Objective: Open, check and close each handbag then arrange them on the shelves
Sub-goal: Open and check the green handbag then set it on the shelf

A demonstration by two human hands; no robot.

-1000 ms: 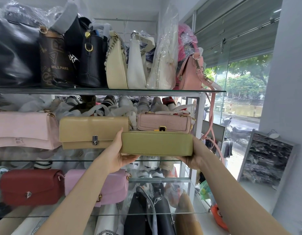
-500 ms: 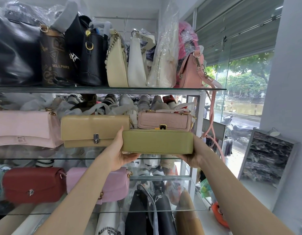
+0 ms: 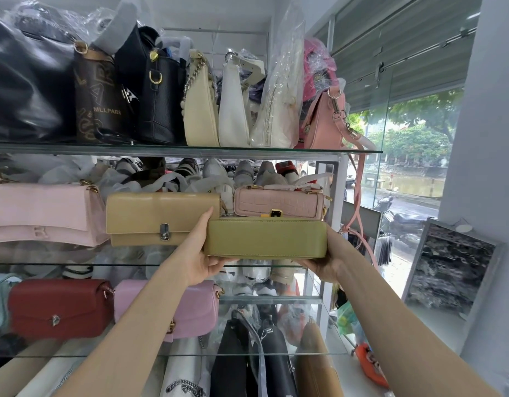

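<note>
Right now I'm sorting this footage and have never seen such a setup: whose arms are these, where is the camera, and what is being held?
No machine here: a person wears a camera on the head, looking forward and down, so the two bare arms are their own. The left hand and right hand grip the ends of an olive-green handbag, held level in front of the middle glass shelf. On that shelf sit a tan clasp bag, a pink croc-textured bag and a pale pink bag. More bags fill the shelves above and below.
</note>
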